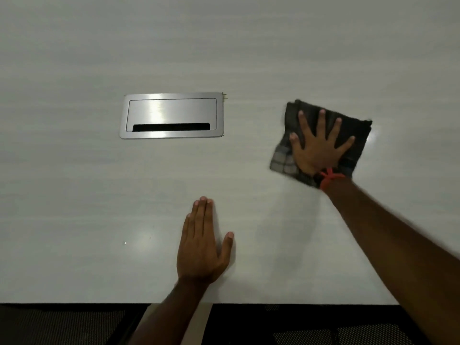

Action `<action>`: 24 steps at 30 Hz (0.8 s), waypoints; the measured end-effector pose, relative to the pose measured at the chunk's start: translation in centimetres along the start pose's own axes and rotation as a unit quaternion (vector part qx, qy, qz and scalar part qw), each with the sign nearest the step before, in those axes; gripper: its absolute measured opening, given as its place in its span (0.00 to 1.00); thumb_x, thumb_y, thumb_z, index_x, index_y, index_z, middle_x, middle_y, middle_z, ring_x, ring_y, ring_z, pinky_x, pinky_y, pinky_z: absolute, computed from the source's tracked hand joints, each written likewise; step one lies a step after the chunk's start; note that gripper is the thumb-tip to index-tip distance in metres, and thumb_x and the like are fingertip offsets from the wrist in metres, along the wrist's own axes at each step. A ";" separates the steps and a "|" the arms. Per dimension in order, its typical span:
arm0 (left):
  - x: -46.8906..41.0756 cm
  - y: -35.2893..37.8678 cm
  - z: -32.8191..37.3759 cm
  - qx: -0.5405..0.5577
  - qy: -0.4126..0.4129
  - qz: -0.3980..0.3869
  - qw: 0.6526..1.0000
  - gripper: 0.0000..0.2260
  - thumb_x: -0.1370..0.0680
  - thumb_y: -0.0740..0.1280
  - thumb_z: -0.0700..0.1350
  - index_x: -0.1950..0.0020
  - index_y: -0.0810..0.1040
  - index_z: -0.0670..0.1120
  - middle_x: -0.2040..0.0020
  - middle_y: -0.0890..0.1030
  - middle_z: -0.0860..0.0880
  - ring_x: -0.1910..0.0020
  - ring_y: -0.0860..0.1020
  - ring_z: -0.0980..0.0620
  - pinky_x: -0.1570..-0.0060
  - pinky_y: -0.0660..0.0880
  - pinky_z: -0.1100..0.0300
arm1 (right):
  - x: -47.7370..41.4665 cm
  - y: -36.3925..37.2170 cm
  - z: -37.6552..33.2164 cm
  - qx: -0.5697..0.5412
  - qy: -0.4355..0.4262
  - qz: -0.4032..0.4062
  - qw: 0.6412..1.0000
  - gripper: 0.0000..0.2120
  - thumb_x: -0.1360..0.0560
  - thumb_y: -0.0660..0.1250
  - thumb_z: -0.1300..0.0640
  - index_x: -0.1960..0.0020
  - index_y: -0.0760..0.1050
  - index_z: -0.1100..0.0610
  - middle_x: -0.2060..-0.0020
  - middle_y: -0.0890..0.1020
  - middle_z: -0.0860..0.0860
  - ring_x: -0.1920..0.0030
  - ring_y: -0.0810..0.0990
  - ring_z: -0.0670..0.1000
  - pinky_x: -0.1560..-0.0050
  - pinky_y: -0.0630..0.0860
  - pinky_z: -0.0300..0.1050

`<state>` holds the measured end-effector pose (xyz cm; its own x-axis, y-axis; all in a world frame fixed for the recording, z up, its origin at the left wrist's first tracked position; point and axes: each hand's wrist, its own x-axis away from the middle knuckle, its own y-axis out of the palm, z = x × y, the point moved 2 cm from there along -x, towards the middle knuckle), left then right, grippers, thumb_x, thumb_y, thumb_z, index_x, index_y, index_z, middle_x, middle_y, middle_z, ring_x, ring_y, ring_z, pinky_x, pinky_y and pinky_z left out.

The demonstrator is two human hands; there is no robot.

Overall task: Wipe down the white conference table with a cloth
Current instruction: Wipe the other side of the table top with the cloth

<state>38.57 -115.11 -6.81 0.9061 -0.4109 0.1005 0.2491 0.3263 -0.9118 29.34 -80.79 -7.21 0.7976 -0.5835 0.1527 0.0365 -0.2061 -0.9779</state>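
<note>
The white conference table (74,195) fills almost the whole view. A dark checked cloth (353,128), folded into a rough square, lies flat on it at the right. My right hand (318,145) presses down on the cloth with its fingers straight and spread wide. An orange thread is tied round that wrist. My left hand (202,245) rests flat on the bare table near the front edge, fingers straight and together, thumb held out to the side. It holds nothing.
A brushed metal cable hatch (171,108) with a dark slot along its near side is set flush into the table, left of the cloth. The table's front edge (74,303) runs across the bottom, with dark floor below it.
</note>
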 end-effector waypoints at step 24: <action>-0.1 -0.2 0.1 -0.004 -0.010 0.001 1.000 0.37 0.20 0.57 0.61 0.18 0.51 0.43 0.18 0.52 0.46 0.18 0.48 0.51 0.21 0.51 0.53 | 2.2 2.4 -12.7 -0.006 -0.134 -0.010 0.991 0.28 0.19 0.47 0.35 0.20 0.47 0.35 0.18 0.48 0.50 0.19 0.43 0.63 0.30 0.38 0.79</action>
<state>38.50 -115.02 -6.63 0.9135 -0.3927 0.1059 0.2442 0.3213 -0.9150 23.54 -92.51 -7.43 0.9282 -0.3494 0.1277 0.0491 -0.2253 -0.9731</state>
